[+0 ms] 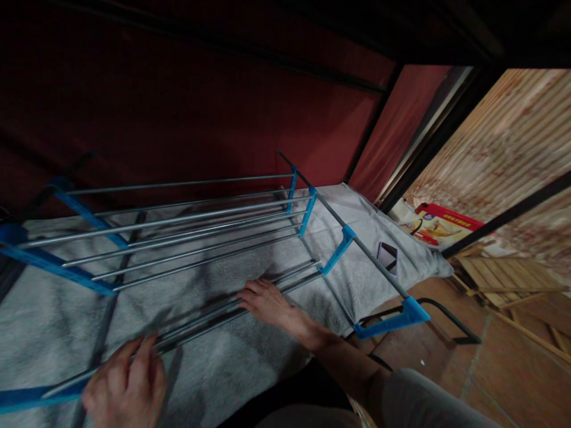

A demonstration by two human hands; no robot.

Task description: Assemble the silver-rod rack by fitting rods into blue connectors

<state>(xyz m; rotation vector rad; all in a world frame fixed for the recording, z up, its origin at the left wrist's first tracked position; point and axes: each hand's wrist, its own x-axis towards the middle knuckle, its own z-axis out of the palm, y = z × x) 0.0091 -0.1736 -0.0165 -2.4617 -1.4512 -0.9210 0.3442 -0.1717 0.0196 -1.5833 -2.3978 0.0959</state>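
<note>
**A:** What do your hands have hold of?

**B:** My left hand (pixel 127 380), near and to the left, is curled around a pair of thin grey metal rods (pixel 232 306) that lie side by side. My right hand (pixel 267 303) rests further right on the same rods, fingers spread and flat over them, pressing more than gripping.

**A:** Where do the rods sit?

**B:** They cross a grey towel (pixel 214 362) spread over a bed. Their right ends reach a blue plastic bracket (pixel 338 249) on a dark side pole (pixel 375 255). Their left ends run towards a blue piece (pixel 27 397) at the near left edge.

**A:** How much of the rack looks put together?

**B:** Beyond my hands, two tiers of grey rods (pixel 178 223) already span blue brackets at both sides. The near pair seems the row in hand; I can't tell whether its ends are seated. One more blue bracket (pixel 392 321) at the near right carries no rods, so I judge a good half built.

**A:** What else is nearby?

**B:** A dark phone (pixel 387 257) lies on the towel at right. Past the bed, a red and yellow box (pixel 441 226) sits on the floor beside wooden slats (pixel 495 273). A dark red fabric wall (pixel 178 119) stands behind.
</note>
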